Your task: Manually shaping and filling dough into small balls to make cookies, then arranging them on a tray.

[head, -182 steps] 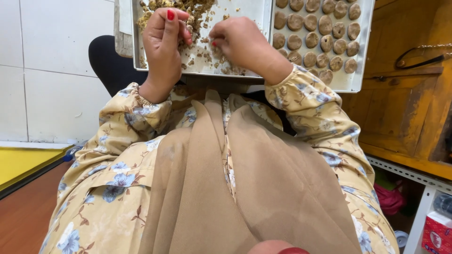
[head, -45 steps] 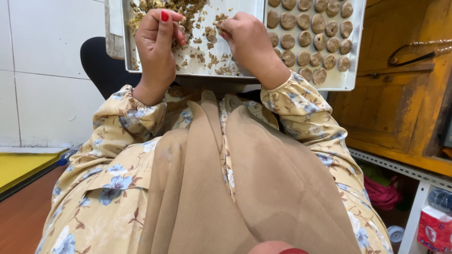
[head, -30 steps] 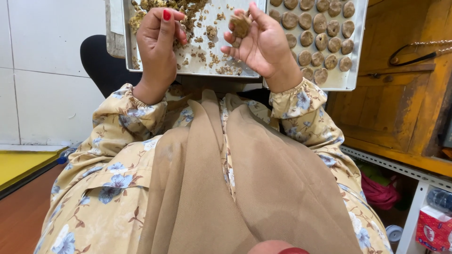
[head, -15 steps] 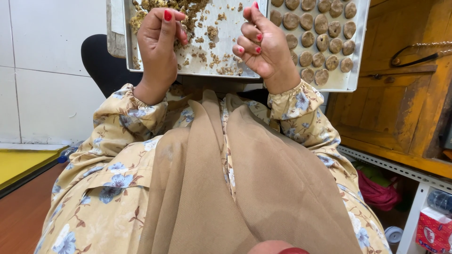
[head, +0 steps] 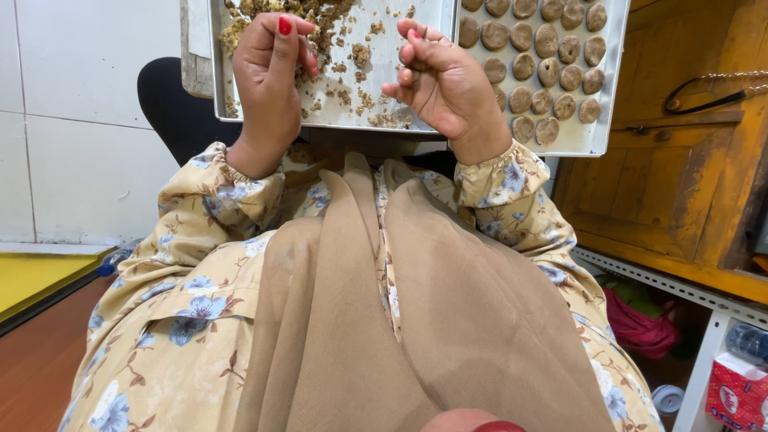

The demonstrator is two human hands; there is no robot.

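A crumbly brown dough (head: 320,16) is heaped at the far left corner of a pale metal tray (head: 596,148), with loose crumbs (head: 364,96) scattered toward the near edge. The heap has no clear long axis; it spreads roughly along the far edge. A small bit of it appears to be enclosed in the right hand (head: 448,84), which is raised just above the tray's middle with its fingers curled in toward the palm; the piece itself is hidden, so its shape and direction cannot be told. The left hand (head: 272,68) is pressed together with fingertips bunched, resting on the dough at the heap's edge, apparently pinching some of it.

Flattened round pieces (head: 544,64) are laid in rows over the tray's right half, the rows running from far edge to near edge.

Crumbs could be dropped from the lifted right hand onto the floral dress (head: 200,288) or brown cloth (head: 384,320) below, since the hand is held near the tray's near edge. The tray seems to overhang toward the lap and might be tipped if its near edge were leaned on.
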